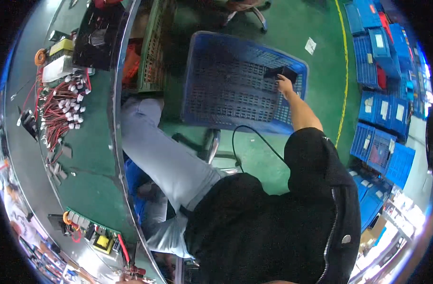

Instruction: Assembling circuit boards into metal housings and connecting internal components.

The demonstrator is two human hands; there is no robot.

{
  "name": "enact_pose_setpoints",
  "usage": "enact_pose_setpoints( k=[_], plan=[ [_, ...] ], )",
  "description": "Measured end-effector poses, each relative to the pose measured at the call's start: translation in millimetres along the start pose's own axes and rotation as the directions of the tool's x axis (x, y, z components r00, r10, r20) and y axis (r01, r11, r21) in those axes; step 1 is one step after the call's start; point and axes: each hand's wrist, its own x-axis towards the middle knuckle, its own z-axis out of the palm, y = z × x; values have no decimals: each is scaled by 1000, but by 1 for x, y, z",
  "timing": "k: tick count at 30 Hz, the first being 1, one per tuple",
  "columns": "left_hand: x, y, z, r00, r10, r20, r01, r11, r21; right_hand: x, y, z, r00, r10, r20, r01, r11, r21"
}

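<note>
My right hand [284,86] reaches into the far right corner of a large blue plastic crate [193,80] on the floor. Its fingers are closed on the near edge of a black box-shaped part [286,72], whose exact kind I cannot make out. Of my left hand only a blurred bit seems to show at the lower edge, beside the bench corner and some red-handled tools [137,271]; its fingers are hidden. A circuit board [91,232] with a yellow transformer and a red lead lies on the bench close by.
The green-topped bench [91,182] runs along my left, bearing bundled red wires with white connectors [67,106] and a black housing [99,35]. A green crate [152,47] stands beside it. Blue bins [380,109] are stacked at right, past a yellow floor line [345,71].
</note>
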Motion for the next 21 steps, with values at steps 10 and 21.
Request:
enact_pose_setpoints(
  k=[10, 21],
  plan=[
    [-44, -77, -6, 983, -168, -71, 147, 959, -241, 49, 3, -19, 996, -63, -67, 19, 850, -526],
    [-27, 132, -98, 780, -89, -620, -436, 633, -640, -130, -132, -28, 802, -578, -153, 340, 651, -679]
  ],
)
